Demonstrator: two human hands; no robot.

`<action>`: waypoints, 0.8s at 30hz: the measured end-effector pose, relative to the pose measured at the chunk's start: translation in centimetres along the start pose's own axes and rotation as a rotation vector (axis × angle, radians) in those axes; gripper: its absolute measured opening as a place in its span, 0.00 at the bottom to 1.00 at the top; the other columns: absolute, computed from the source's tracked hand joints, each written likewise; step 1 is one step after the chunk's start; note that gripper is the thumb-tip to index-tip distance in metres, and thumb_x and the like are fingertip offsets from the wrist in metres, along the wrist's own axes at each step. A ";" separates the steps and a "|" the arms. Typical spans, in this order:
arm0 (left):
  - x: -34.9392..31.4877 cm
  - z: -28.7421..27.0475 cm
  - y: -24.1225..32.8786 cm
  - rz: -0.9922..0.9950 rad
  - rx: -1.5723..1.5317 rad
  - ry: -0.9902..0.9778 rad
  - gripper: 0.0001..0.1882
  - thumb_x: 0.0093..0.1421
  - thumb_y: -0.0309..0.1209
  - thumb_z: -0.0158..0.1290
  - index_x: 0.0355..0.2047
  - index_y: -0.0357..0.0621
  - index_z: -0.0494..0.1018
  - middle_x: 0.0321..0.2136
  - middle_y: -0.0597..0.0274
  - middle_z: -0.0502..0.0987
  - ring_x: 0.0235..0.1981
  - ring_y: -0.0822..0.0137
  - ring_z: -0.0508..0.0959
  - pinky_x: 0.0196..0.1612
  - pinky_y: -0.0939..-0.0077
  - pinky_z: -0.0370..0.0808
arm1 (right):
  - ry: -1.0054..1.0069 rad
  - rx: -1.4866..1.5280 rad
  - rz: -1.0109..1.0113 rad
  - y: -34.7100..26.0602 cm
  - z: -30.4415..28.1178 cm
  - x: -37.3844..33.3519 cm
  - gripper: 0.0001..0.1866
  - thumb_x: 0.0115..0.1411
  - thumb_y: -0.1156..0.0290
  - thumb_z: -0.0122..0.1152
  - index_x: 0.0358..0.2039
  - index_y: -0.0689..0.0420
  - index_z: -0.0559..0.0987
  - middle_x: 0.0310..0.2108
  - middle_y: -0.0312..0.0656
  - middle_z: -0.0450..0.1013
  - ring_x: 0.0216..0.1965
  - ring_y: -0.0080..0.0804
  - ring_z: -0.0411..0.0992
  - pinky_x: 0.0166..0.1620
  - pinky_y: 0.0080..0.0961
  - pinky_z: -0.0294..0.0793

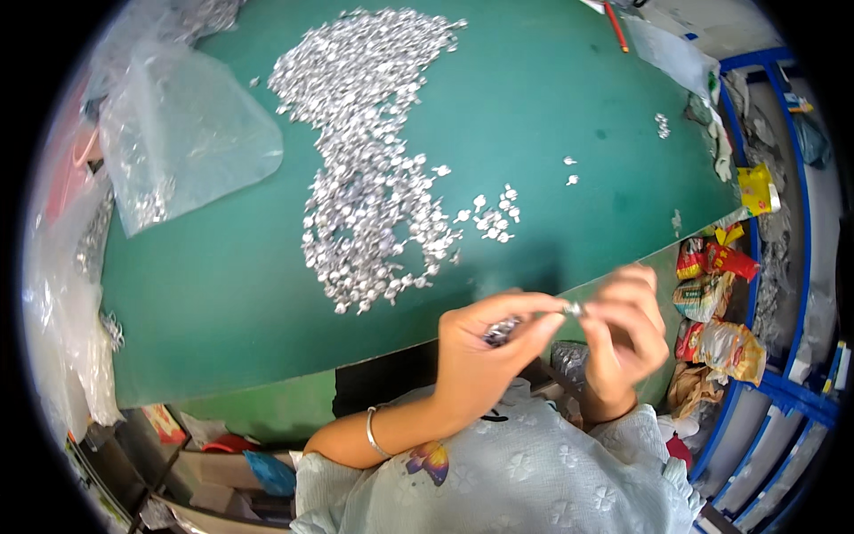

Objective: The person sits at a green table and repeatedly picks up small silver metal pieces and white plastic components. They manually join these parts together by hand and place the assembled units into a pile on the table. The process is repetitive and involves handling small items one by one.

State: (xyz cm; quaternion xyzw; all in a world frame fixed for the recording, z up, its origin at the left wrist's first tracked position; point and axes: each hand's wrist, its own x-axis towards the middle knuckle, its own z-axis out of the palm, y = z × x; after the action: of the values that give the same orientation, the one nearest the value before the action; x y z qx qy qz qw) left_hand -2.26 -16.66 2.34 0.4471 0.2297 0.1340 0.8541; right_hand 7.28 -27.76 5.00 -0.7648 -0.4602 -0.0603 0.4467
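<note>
Above my lap, just off the near edge of the table, both hands meet at one small silvery metal piece (572, 309). My left hand (476, 351) is closed, its thumb and fingertips pinching that piece. More of the small metal pieces (503, 331) lie gathered in its curled palm. My right hand (627, 331) is smeared by motion; its thumb and forefinger come together at the same piece. On the green table (222, 311) spreads a big heap of small silvery pieces (365, 178), each with a round head and a short stem. A small group (492, 218) lies apart, nearest my hands.
A clear plastic bag (191, 133) lies on the table's left, with more bags beside it. At the far right edge rest a red pencil-like stick (616, 27) and a pale glove (719, 147). Blue shelving (796, 214) and colourful packets (725, 347) stand on the right.
</note>
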 end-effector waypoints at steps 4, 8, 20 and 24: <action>0.4 -1.0 -0.9 -0.114 -0.045 0.053 0.06 0.53 0.19 0.52 0.32 0.33 0.74 0.14 0.72 0.66 0.13 0.85 0.59 0.15 0.90 0.53 | 0.276 -0.073 0.360 7.9 -0.5 1.3 0.03 0.48 0.78 0.59 0.23 0.62 0.75 0.24 0.38 0.72 0.30 0.26 0.68 0.38 0.21 0.65; 0.3 -1.0 -0.6 -0.210 -0.040 0.044 0.06 0.53 0.19 0.52 0.32 0.32 0.74 0.14 0.72 0.66 0.13 0.84 0.58 0.15 0.89 0.52 | 0.422 -0.455 0.434 21.5 -6.9 3.6 0.09 0.51 0.68 0.60 0.28 0.61 0.79 0.25 0.41 0.75 0.28 0.25 0.71 0.35 0.21 0.68; 0.6 -1.2 -1.3 -0.195 -0.055 0.100 0.06 0.53 0.20 0.52 0.32 0.33 0.74 0.13 0.73 0.65 0.12 0.85 0.58 0.15 0.89 0.50 | 0.206 -0.372 0.203 15.7 -2.4 4.7 0.08 0.46 0.74 0.62 0.30 0.58 0.77 0.33 0.41 0.73 0.36 0.39 0.69 0.42 0.29 0.66; 0.7 -1.2 -1.8 -0.215 0.010 0.093 0.06 0.53 0.20 0.53 0.33 0.34 0.74 0.14 0.74 0.66 0.13 0.85 0.58 0.15 0.90 0.50 | -0.238 -0.141 0.103 8.5 2.3 2.2 0.11 0.43 0.76 0.64 0.30 0.60 0.77 0.31 0.40 0.71 0.35 0.35 0.67 0.38 0.27 0.63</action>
State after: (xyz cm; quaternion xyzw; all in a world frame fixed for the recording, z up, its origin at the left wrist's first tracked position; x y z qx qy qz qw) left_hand -2.25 -16.59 0.08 0.4173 0.3165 0.0611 0.8497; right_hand 14.22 -26.14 -0.56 -0.8187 -0.4647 0.0215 0.3367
